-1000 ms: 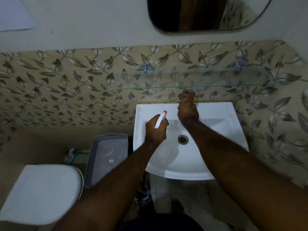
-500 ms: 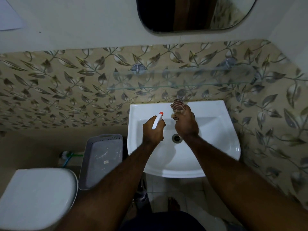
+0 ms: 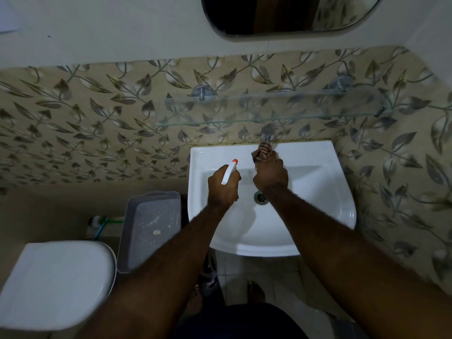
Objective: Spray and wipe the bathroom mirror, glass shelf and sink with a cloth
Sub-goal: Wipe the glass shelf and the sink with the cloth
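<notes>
Your left hand (image 3: 223, 189) is gripping the spray bottle (image 3: 230, 171) in a closed fist over the sink (image 3: 318, 192), nozzle pointing toward the back wall. Your right hand (image 3: 270, 176) is clenching the cloth (image 3: 263, 152) tight, pressing it at the tap (image 3: 267, 133) on the sink's back rim. Shelf (image 3: 244, 113) and mirror (image 3: 281, 15) are sitting above the sink.

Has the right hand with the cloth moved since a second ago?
Yes. Against the drain, the right hand has pulled back from the tap toward the basin, now nearer the drain, the cloth just below the tap.
</notes>
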